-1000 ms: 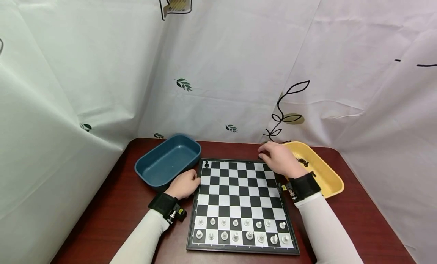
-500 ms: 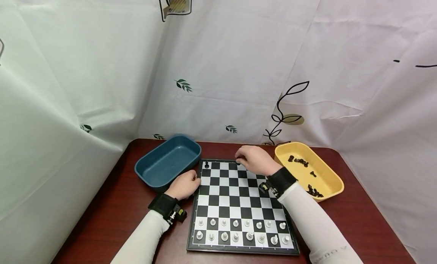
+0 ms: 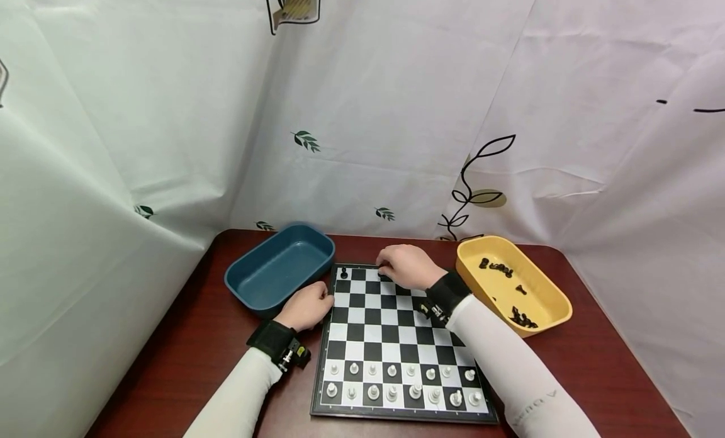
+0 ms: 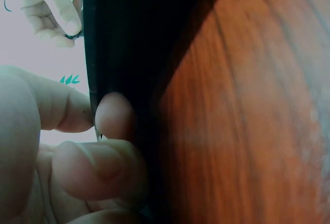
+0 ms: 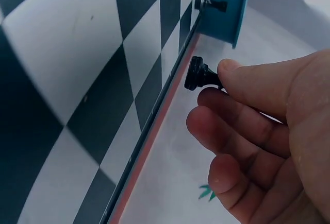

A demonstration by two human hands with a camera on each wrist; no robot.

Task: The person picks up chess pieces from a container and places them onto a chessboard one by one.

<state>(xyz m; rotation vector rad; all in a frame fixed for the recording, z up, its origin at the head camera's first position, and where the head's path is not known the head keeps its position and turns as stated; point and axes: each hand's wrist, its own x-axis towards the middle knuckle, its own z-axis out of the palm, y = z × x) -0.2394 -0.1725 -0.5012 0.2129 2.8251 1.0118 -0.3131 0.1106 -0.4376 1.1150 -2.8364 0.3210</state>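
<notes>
My right hand is over the far edge of the chessboard, pinching a black chess piece between thumb and fingers. In the right wrist view its round base points at the board, apart from the squares; fingers hide its top. Another black chess piece stands on the far-left corner square. White chess pieces fill the two near rows. My left hand is at the board's left side, where the left wrist view shows thumb and finger pinching the dark board edge.
A yellow tray right of the board holds several loose black chess pieces. Left of the board sits a blue tray, close to my left hand. Behind the reddish-brown table hangs a white patterned cloth.
My right hand has moved left from beside the yellow tray along the board's far edge, carrying the black chess piece. The left hand has stayed at the board's edge.
</notes>
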